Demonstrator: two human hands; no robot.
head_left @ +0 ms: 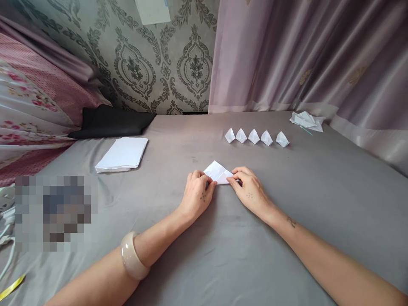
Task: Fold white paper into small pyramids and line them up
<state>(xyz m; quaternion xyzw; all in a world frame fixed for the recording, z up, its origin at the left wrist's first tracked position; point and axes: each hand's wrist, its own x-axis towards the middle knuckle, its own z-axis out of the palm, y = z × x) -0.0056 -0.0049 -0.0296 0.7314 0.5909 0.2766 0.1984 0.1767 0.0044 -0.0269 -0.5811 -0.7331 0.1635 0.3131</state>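
A folded sheet of white paper, pointed at the top, lies on the grey cloth in the middle of the view. My left hand pinches its left corner between thumb and fingers. At the opposite corner my right hand is closed on the paper, thumb on top near the lower edge. Beyond, to the right, several small folded paper shapes stand in a row. The undersides of the fingers are hidden.
A stack of white paper lies at the left, before a black cloth. Crumpled white paper sits at the back right beside a thin greenish stick. White cables and a yellow strip are at the left edge.
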